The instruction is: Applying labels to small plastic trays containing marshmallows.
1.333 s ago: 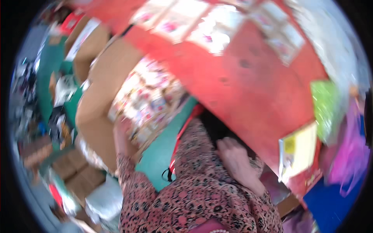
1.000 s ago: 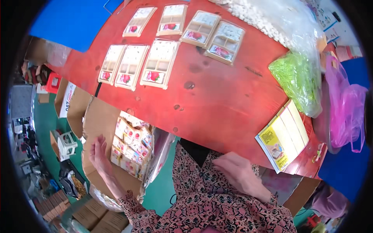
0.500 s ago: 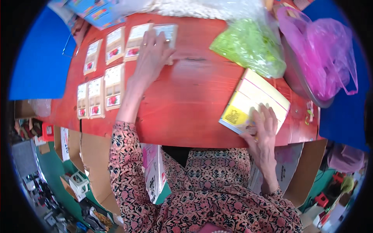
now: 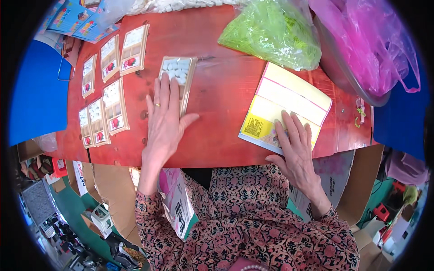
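My left hand (image 4: 165,119) lies with its fingers stretched over the lower part of a shallow pale tray (image 4: 189,90), touching its surface. White pieces (image 4: 177,70) fill the far part of this tray; the hand hides the near part. Further left, several similar trays (image 4: 132,47) with white pieces and red fruit pictures sit in two rough rows. My right hand (image 4: 296,151) rests flat, fingers a little apart, on the near right part of a stack of yellow and white printed sheets (image 4: 289,92). Its fingertips press on the top sheet, and the thumb reaches the near edge.
A clear bag of bright green shreds (image 4: 275,38) lies beyond the sheets. To its right, a pink plastic bag (image 4: 370,49) hangs over a grey basin (image 4: 348,77). White pieces in clear plastic (image 4: 190,5) line the far edge, with blue printed packets (image 4: 74,22) at far left.
My left hand has drawn the tray nearer to me, away from the far row. The right hand stays on the sheets. The whole view has shifted slightly.
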A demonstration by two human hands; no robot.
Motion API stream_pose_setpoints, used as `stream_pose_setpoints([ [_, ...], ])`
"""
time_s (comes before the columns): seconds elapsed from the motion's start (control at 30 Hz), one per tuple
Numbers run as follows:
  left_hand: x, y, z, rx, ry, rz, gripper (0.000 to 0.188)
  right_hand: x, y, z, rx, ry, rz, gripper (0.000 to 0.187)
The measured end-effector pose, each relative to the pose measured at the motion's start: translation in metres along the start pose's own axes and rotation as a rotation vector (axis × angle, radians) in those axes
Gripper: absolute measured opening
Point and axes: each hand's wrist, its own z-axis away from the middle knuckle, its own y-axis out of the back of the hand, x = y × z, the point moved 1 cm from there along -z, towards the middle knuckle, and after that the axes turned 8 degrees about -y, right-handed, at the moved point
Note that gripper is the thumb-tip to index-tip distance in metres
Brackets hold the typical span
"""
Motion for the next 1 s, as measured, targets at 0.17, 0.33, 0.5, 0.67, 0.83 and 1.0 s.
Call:
stream_pose_setpoints([
  [0.17,0.042,0.006,0.027,0.102,-0.089,-0.018,0.073,-0.003,-0.003,0.005,0.067,0.045,-0.034,0.068],
  [0.33,0.096,-0.007,0.045,0.327,-0.156,0.448,0.037,-0.005,-0.001,0.004,0.119,0.064,-0.142,0.058],
  [0.5,0.122,-0.016,0.079,0.236,0.169,0.809,0.021,-0.011,0.001,0.014,0.032,0.105,-0.231,0.049],
  [0.67,0.121,-0.034,0.111,-0.032,0.681,1.485,0.019,-0.012,0.005,0.011,-0.064,0.093,-0.420,0.036],
  [0.83,0.127,-0.060,0.110,0.124,0.794,1.827,0.021,-0.022,-0.002,-0.004,-0.048,0.131,-0.373,0.039],
  [1.0,0.135,-0.059,0.110,0.105,0.886,1.897,0.023,-0.033,-0.010,-0.010,-0.089,0.187,-0.390,0.042],
])
